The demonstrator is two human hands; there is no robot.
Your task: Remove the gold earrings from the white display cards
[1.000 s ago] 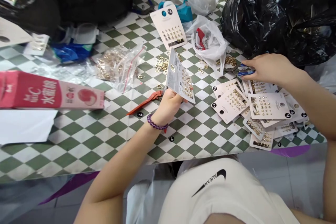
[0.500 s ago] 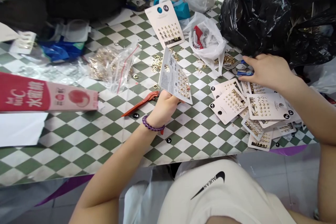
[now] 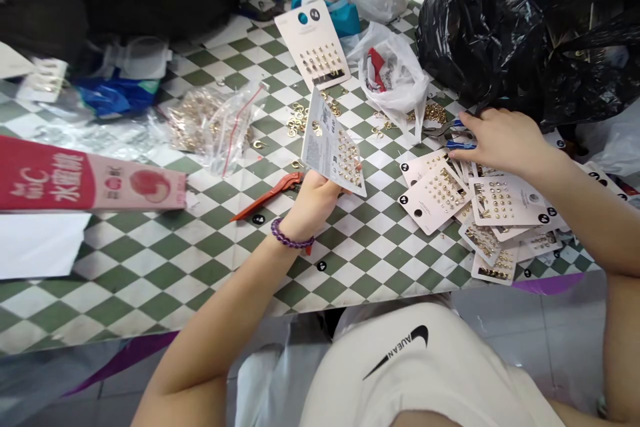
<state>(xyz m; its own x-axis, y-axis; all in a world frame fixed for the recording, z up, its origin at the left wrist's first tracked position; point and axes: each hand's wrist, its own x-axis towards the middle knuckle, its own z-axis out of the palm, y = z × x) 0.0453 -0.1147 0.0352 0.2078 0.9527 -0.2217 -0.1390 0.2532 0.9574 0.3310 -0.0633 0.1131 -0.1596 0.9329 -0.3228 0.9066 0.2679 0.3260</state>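
Note:
My left hand [image 3: 320,200], a purple bead bracelet at its wrist, grips a card of gold studs [image 3: 334,147], tilted up with its printed grey side partly showing. Orange-handled cutters [image 3: 267,197] lie beside that wrist. On the right, the thumb and fingers of my right hand [image 3: 495,137] are around the blue handles of small pliers [image 3: 461,145], whose jaws point left towards a little heap of gold pieces [image 3: 435,113]. Below this hand spreads a pile of stud cards [image 3: 505,201]. Loose gold hooks [image 3: 299,119] lie behind the held card.
Another stud card [image 3: 313,43] leans near a teal object [image 3: 345,15]. A small white bag [image 3: 393,77] holds something red. Black bags [image 3: 470,27] stand at the back. To the left are a zip bag of gold hooks [image 3: 200,123] and a pink box [image 3: 90,177].
My right hand has shifted slightly left and down, and the blue handles have moved with it. More cards show beyond my right wrist. My left hand and its card have barely moved.

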